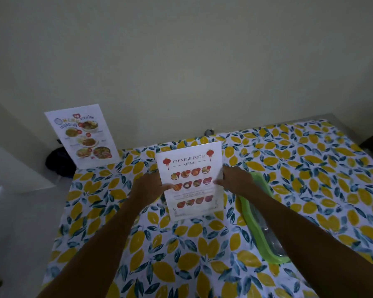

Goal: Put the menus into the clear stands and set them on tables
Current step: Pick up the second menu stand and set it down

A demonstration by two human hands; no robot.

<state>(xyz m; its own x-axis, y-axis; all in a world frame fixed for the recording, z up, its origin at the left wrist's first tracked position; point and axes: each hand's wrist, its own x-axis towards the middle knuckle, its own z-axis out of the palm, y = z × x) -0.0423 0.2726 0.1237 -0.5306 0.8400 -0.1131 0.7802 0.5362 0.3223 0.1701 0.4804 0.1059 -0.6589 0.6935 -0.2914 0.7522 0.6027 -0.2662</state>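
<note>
A white Chinese food menu [192, 181] stands upright in the middle of the table, seemingly in a clear stand whose edges barely show. My left hand [148, 187] grips its left edge and my right hand [235, 179] grips its right edge. A second menu with food photos [82, 136] stands tilted at the table's far left corner, apart from both hands; its stand is hard to make out.
The table [310, 168] wears a lemon-print cloth. A green-rimmed tray [265, 233] lies under my right forearm. A dark bag [58, 162] sits on the floor beyond the left corner. A plain wall runs behind the table.
</note>
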